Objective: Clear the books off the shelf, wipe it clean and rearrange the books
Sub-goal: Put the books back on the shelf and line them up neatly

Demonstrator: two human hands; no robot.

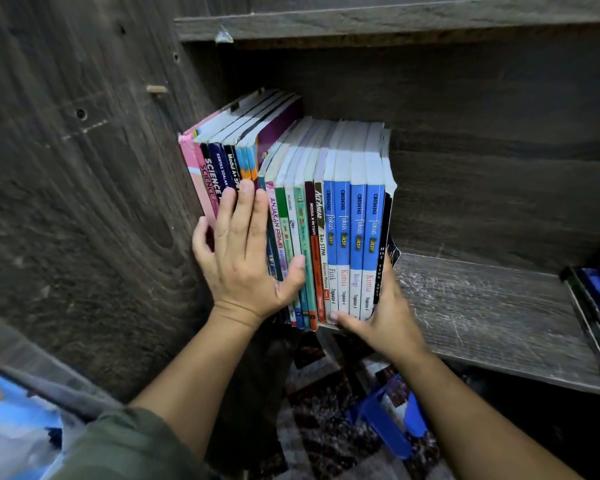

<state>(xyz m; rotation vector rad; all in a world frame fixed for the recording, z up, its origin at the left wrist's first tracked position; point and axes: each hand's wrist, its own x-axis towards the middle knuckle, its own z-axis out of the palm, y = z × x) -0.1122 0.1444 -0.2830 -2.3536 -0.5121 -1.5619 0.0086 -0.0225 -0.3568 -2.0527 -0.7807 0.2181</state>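
On the shelf [482, 299], against its left wall, the books [340, 237] stand in one row: either clearing has not begun or rearranging is nearly done; wiping cannot be confirmed. Left hand [246, 258] presses flat on the spines, fingers together. Right hand [385, 317] cups the row's right end, fingers partly hidden. The bare board shows pale scratches; a patterned rug [326, 427] lies below.

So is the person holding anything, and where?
The right hand grips the books at the row's lower right end; the left hand presses flat on the spines.
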